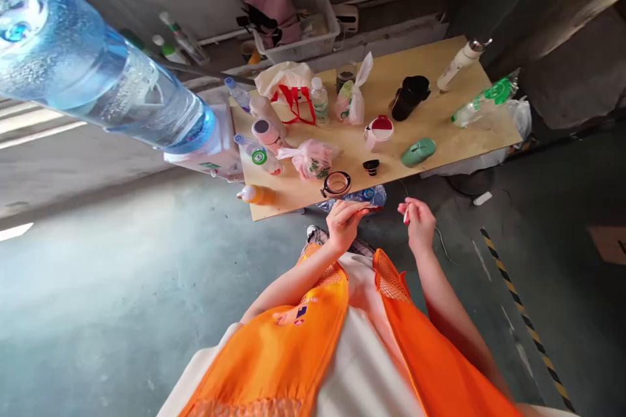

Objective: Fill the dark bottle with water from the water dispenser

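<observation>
My left hand (343, 224) is closed in front of the table's near edge. Its fingertips pinch a thin, flat, reddish thing (374, 208), too small to name. To the right and apart from it, my right hand (420, 224) is closed on a small red-and-white strip (406, 215). Just beyond my left hand, a lidless cup (337, 183) with a copper-coloured rim stands at the table edge. A small black lid (371, 166) lies beyond it to the right. Farther right is a green case (418, 152) lying on the table.
A large blue water bottle (147, 91) sits upside down on a dispenser (225, 143) at left. The wooden table (303, 199) bears several bottles, a pink plastic bag (309, 158), a white cup with red lid (379, 133) and a black tumbler (411, 96). A white basket (298, 45) stands behind.
</observation>
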Available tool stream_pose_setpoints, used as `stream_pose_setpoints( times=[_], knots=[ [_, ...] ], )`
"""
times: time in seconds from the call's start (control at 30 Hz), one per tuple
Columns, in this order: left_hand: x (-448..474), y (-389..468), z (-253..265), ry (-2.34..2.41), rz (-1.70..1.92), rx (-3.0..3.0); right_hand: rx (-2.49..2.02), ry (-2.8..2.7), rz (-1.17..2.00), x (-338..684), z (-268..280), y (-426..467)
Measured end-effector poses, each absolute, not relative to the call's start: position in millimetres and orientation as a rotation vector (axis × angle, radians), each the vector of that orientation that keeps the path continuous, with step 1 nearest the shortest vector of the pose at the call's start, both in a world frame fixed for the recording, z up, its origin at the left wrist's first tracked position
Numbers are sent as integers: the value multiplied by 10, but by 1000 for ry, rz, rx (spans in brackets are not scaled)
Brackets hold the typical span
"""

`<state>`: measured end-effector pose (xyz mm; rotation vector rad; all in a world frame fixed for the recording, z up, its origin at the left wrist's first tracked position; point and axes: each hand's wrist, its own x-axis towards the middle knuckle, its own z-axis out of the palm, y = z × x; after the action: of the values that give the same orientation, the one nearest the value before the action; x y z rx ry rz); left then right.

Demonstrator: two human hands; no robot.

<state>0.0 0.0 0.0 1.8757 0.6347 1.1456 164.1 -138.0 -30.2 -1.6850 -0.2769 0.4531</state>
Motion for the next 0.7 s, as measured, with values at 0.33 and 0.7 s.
stream_pose_setpoints(
  times=[0.33, 0.7],
  knots=[
    [-176, 367, -332, 1085, 710, 1124, -1884, -1036, 807, 996, -329, -494],
    [-145, 1019, -275, 1161, 352, 979, -2686, -1285, 1085, 1304, 57, 430]
  ],
)
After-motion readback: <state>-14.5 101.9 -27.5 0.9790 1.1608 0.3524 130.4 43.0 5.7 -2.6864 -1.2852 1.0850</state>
